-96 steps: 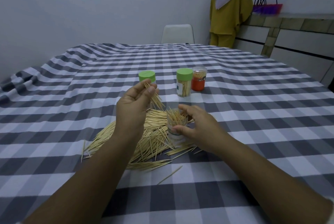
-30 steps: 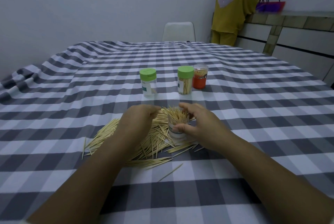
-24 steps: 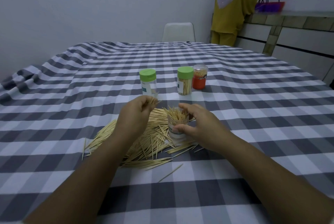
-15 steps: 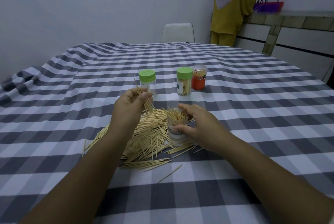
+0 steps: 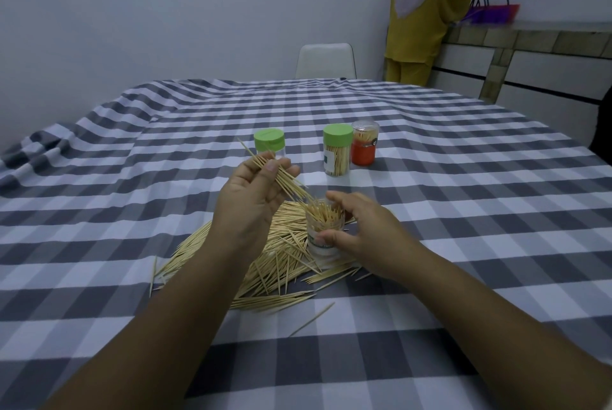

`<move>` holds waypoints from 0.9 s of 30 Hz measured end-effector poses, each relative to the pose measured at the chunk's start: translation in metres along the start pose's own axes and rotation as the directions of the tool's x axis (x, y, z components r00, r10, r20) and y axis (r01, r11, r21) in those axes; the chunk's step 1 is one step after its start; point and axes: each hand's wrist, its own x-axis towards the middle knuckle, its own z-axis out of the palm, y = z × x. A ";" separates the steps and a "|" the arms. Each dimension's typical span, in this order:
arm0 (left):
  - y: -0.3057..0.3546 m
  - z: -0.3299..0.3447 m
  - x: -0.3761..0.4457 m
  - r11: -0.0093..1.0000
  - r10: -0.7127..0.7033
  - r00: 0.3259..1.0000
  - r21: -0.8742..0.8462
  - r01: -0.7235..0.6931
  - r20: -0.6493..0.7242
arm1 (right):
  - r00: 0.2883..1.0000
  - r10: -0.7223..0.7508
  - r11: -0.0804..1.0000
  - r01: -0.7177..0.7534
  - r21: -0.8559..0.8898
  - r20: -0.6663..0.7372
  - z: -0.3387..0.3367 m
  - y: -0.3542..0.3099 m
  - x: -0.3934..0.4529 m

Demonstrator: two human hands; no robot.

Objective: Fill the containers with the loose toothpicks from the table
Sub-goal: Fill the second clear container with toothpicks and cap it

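Observation:
A pile of loose toothpicks [image 5: 278, 264] lies on the checked tablecloth [image 5: 463, 211] in front of me. My left hand [image 5: 251, 197] pinches a small bundle of toothpicks [image 5: 281, 177], slanted down with its lower ends at the mouth of an open clear container [image 5: 323, 237]. That container stands upright, holds several toothpicks, and my right hand [image 5: 361, 234] grips it from the right side. Behind stand a green-lidded container [image 5: 270, 144], a second green-lidded container [image 5: 337, 149] with toothpicks inside, and a clear-capped orange container [image 5: 364, 148].
A single stray toothpick [image 5: 313, 318] lies nearer to me than the pile. A white chair [image 5: 326, 60] stands at the table's far edge. A person in yellow clothes [image 5: 424, 12] stands at a tiled counter [image 5: 530, 45] on the far right.
My left hand went down to the pile, picked up a bundle of toothpicks, and lifted it toward the open container. My right hand has stayed on the container.

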 end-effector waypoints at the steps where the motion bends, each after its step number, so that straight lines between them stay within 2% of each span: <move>1: -0.001 0.001 -0.001 1.000 -0.004 1.000 0.010 0.004 0.010 | 1.000 0.000 1.000 0.000 -0.002 -0.002 0.000 0.000 0.000; 6: -0.010 0.004 -0.008 0.981 -0.043 0.997 0.189 0.031 0.058 | 1.000 -0.006 1.000 0.006 0.017 -0.016 0.001 0.001 0.000; 12: -0.011 0.009 -0.018 0.850 -0.049 0.984 0.524 -0.048 0.170 | 1.000 -0.020 1.000 0.020 0.023 -0.019 0.001 0.001 -0.001; 21: -0.006 0.004 -0.017 0.786 -0.055 0.979 0.613 -0.080 0.198 | 0.999 -0.037 0.999 0.038 0.031 -0.024 0.000 0.001 -0.001; 27: 0.001 0.000 -0.014 0.694 -0.151 0.947 0.713 -0.102 0.283 | 0.998 -0.053 0.997 0.054 0.047 -0.027 0.000 0.002 -0.002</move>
